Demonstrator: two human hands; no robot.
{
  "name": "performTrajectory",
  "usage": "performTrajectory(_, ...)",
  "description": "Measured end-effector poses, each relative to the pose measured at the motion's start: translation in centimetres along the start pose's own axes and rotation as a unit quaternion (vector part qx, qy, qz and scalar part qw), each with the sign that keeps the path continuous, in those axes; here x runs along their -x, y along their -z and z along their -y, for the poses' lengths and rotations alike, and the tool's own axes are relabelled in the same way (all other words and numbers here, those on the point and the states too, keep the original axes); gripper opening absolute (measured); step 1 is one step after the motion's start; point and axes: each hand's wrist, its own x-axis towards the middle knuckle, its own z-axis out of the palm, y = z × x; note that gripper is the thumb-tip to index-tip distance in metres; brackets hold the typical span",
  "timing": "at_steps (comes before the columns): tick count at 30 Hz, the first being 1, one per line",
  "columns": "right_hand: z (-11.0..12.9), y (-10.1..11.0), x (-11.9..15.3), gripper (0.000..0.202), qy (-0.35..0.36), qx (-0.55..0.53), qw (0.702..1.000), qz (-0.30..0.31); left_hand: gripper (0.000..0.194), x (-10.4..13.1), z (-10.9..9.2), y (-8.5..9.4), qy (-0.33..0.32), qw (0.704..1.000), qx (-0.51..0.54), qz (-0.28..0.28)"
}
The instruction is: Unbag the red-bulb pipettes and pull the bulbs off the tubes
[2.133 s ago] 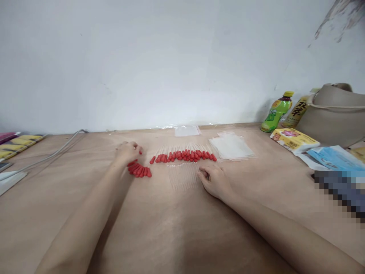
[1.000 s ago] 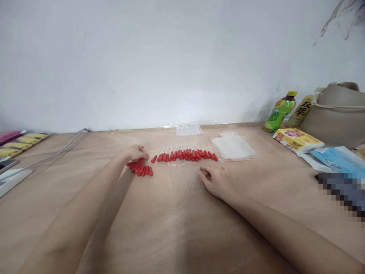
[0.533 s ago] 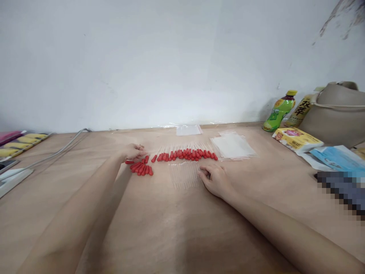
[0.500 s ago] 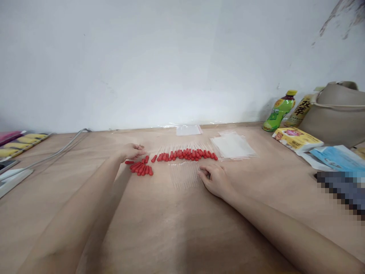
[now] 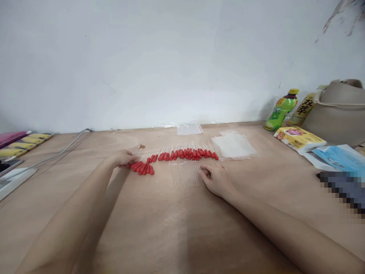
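Far L on the counter point(image 5: 159, 228), a pink pkt point(image 5: 13, 139) + yellow-and-black pkt point(image 5: 24, 144) lie nr its back edge; a grey cable point(image 5: 62, 151) runs fr. nr that edge fwd twd a white slab point(image 5: 18, 182). Next, L hand point(image 5: 124, 159), fingertips at the L end of a pile of red bulbs point(image 5: 142, 168); can't tell if its grip is apart or clamped on a bulb. Small brown bit point(image 5: 142, 146) behind the pile, nearer back edge. A few bulbs bridge fr. pile to a row of red-ended droppers point(image 5: 188, 153), clear stems twd back edge. In front of the row: clear tubes point(image 5: 185, 175), side by side; behind it, a single bag point(image 5: 189, 129) by back edge. R hand point(image 5: 216, 179) rests at the tubes' R end, fingers curled; can't tell if its grip holds one. Behind R hand, a bag stack point(image 5: 235, 144). Far R, nr back edge: green btl point(image 5: 281, 112), yellow-labelled btl point(image 5: 303, 110), beige handbag point(image 5: 339, 110); in front of them a yellow tissue pk point(image 5: 299, 137), blue pk point(image 5: 339, 160), then a dark pixelated item point(image 5: 345, 190).
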Motion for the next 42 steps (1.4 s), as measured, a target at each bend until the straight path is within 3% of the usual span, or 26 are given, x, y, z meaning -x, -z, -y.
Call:
performTrajectory(5,-0.1,-0.1,0.0,0.021,0.003,-0.008,1.0,-0.001,0.034,-0.7,0.2,0.1,-0.02,0.998,-0.034,-0.05)
performTrajectory(10,-0.2,-0.2,0.0,0.023,-0.004,-0.01,1.0,-0.007,0.033,-0.9,-1.8,-1.6,-0.094,0.99,-0.029,-0.1)
performTrajectory(15,-0.4,-0.3,0.0,0.02,0.013,-0.028,0.999,-0.032,0.035,-1.2,-4.3,-3.8,-0.154,0.985,-0.021,-0.072)
performTrajectory(24,-0.5,-0.3,0.0,0.018,0.028,-0.029,0.998,-0.043,0.031,-1.8,-5.9,-4.6,-0.115,0.991,-0.035,-0.052)
performTrajectory(27,-0.7,-0.5,0.0,0.02,0.03,-0.028,0.998,-0.048,0.035,-0.5,-6.4,-4.0,-0.129,0.987,-0.02,-0.095)
performTrajectory(31,-1.0,-0.7,0.0,0.026,0.029,-0.024,0.995,-0.095,0.031,3.6,-6.3,-4.1,-0.176,0.962,0.009,-0.207)
performTrajectory(32,-1.0,-0.7,0.0,0.026,0.024,-0.021,0.994,-0.102,0.028,4.9,-6.0,-4.7,-0.203,0.951,0.021,-0.231)
performTrajectory(33,-0.9,-0.6,0.0,0.026,0.016,-0.018,0.995,-0.101,0.024,6.2,-5.6,-5.5,-0.27,0.928,0.052,-0.251)
performTrajectory(36,-0.6,-0.3,0.0,0.025,-0.018,-0.005,0.998,-0.067,0.017,9.0,-4.2,-8.7,-0.389,0.888,0.093,-0.225)
performTrajectory(39,-0.4,-0.2,0.0,0.024,-0.016,-0.011,0.999,-0.047,0.013,9.9,-3.2,-11.3,-0.417,0.881,0.12,-0.188)
performTrajectory(42,-0.8,-0.6,-0.1,0.023,0.019,-0.049,0.998,-0.045,0.01,9.7,-3.1,-12.2,-0.433,0.874,0.125,-0.183)
